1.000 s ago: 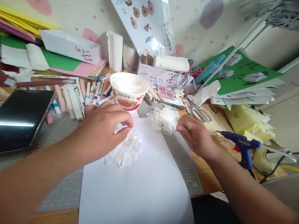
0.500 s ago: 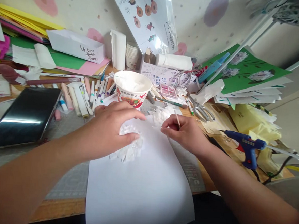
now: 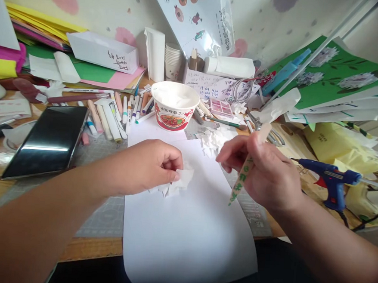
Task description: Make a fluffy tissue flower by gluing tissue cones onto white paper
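White paper scrap [image 3: 185,178]: on the near side of the paper bowl [image 3: 171,121], just above the white sheet [image 3: 189,236]. Left hand [image 3: 148,166] has its grip closed on it, thumb against curled fingers. Small cluster of white paper pieces [image 3: 169,192] right under that hand, mostly hidden; can't tell if scrap and cluster are joined.

Right hand [image 3: 270,177], near and right of the bowl: grip closed on a flat stick [image 3: 239,181] with green lettering, narrow end down, other fingers half curled. Can't tell if anything is on the tip.

Step in hand, my read: scrap is being handled over the cluster, stick at the ready. Next move calls for a light pinch so the scrap doesn't crease, and the stick tip well off the sheet. Risk: left fingers cover the cluster, so a touch there could shift pieces unseen.

Further out: loose pile of torn paper [image 3: 211,138] just right of the bowl, toward the person. Scissors [image 3: 275,134] right of the bowl, partly behind the right hand. Markers [image 3: 112,123] left of it. Glue gun [image 3: 335,177] far right of the bowl, on the desk [image 3: 90,251]
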Demonstrator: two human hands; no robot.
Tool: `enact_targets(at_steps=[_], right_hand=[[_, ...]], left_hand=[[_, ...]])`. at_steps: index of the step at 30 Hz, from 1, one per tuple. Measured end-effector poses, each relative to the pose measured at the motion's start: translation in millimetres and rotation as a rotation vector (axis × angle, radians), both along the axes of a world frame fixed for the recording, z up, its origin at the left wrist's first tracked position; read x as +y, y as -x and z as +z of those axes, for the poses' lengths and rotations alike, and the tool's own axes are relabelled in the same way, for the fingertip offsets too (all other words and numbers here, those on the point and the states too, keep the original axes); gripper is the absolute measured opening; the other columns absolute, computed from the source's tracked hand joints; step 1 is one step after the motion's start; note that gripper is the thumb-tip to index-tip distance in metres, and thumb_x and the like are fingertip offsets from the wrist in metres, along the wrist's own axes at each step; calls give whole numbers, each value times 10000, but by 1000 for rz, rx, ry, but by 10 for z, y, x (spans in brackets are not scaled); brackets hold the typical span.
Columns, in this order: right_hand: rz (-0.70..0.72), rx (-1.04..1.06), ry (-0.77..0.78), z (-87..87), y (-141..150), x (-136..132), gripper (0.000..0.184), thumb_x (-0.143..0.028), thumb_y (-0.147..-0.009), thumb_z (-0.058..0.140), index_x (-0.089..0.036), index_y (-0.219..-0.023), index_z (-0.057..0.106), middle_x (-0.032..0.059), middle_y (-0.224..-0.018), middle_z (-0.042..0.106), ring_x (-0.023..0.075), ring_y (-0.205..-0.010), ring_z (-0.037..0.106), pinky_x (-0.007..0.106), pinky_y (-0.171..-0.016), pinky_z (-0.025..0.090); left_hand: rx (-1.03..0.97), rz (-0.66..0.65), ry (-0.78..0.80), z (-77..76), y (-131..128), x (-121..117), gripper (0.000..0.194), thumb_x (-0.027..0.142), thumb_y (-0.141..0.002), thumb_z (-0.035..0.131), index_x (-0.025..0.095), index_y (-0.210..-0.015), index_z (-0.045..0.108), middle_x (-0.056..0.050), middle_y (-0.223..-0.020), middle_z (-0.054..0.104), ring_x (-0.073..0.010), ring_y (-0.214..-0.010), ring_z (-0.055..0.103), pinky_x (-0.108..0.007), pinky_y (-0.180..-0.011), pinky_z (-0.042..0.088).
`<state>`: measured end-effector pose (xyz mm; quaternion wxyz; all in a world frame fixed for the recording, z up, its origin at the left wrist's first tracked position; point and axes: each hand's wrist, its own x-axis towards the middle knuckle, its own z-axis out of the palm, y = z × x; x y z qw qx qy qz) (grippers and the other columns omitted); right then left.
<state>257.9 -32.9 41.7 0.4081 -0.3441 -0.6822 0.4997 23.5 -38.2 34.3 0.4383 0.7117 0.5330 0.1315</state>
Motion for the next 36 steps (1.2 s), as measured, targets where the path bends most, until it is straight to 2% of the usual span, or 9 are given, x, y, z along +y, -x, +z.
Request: enact_targets(at_steps=[3,9,12,19,23,26,29,32,36], right_hand=[[-3,-70,-139,11,-24,-103,435,-503,-1000,410,-204,-865,696,-7,-613,483,115,-559,454,263,-515,375],[120,-265,-553,-68,23,-211,136,-249,-980,505,-184,-894,589,22,-731,619,116,-625,584,246,-572,459],[147,-330,-691,-110,37,-195,134,-234,-976,505,-158,-894,578,52,-720,635,135,-635,598,257,-577,452],[133,-485,-798,-232,138,-140,242,-282,-992,480,-122,-861,605,58,-698,632,129,-595,563,243,-550,416],[62,-513,-700,-246,240,-56,236,-248,-980,494,-129,-810,608,20,-660,612,103,-559,538,218,-540,395],[-7,-507,-504,-214,316,34,245,-269,-972,500,-144,-792,608,-16,-617,581,88,-504,518,214,-515,373],[-1,-508,-347,-169,384,107,295,-250,-970,471,-153,-726,604,-10,-660,600,80,-503,522,225,-534,379],[-28,-519,-279,-135,434,149,276,-226,-952,482,-165,-693,553,-20,-624,580,84,-504,507,235,-542,371],[-71,-511,-204,-136,448,185,264,-242,-945,498,-179,-689,505,-34,-569,544,88,-494,487,241,-531,361]], left_hand=[[66,15,-32,-36,1,-11,112,334,-716,598,231,-744,633,58,-610,600,-125,-543,550,-209,-461,386],[327,13,-281,-38,-55,-60,53,275,-728,598,229,-714,619,41,-676,658,-149,-601,597,-227,-498,362],[406,9,-303,-40,-88,-62,36,264,-738,601,230,-728,607,36,-696,663,-158,-608,589,-239,-508,343],[373,33,-309,-80,-102,-43,89,315,-779,584,249,-840,580,55,-709,673,-156,-599,583,-251,-524,326],[395,12,-350,-47,-36,-27,97,324,-783,573,259,-855,582,65,-667,632,-150,-574,559,-253,-520,308],[391,-133,-505,-45,8,-22,90,279,-739,621,249,-821,600,42,-744,588,-159,-663,549,-268,-596,339],[389,-272,-611,-79,11,-24,153,184,-732,630,247,-872,634,15,-837,546,-180,-774,542,-310,-721,366],[425,-358,-682,-124,-4,-15,193,126,-757,616,246,-903,655,-2,-852,515,-208,-835,529,-358,-779,363],[440,-421,-793,-155,-11,13,93,158,-813,610,238,-815,658,-4,-828,518,-202,-809,512,-364,-757,346]])
